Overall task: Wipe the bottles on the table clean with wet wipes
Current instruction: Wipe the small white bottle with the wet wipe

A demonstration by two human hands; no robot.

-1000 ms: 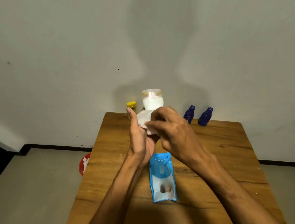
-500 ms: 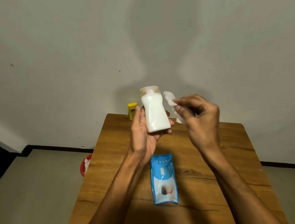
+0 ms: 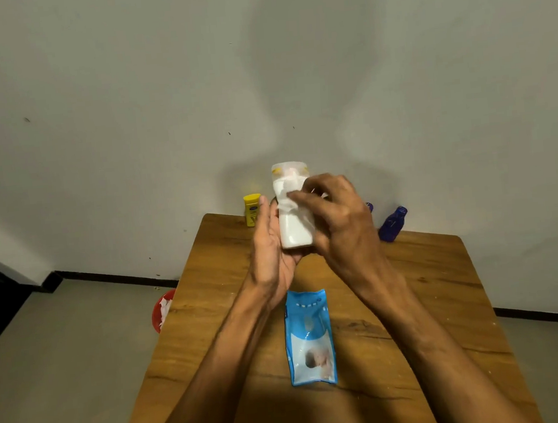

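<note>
**Wet wipe at the white bottle's neck**

Your left grip [image 3: 272, 245] holds the white bottle [image 3: 294, 225] upright above the worktop's [image 3: 429, 282] 12 o'clock edge, cupping it from behind and leaving the front bare. Your right grip [image 3: 339, 219] pinches the wet wipe [image 3: 286, 200] against the neck, probably to rub downward. The wipes pack [image 3: 310, 336] lies at 6 o'clock, within reach. A blue bottle [image 3: 392, 225] waits at 2 o'clock.

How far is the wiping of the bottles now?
Done: hard to tell; white wads in the red bin hint at earlier wiping. In hand: the left hand holds the white bottle while the right hand presses a wipe on its upper part. Left: the yellow bottle and two blue bottles stand at the table's far edge.
</note>
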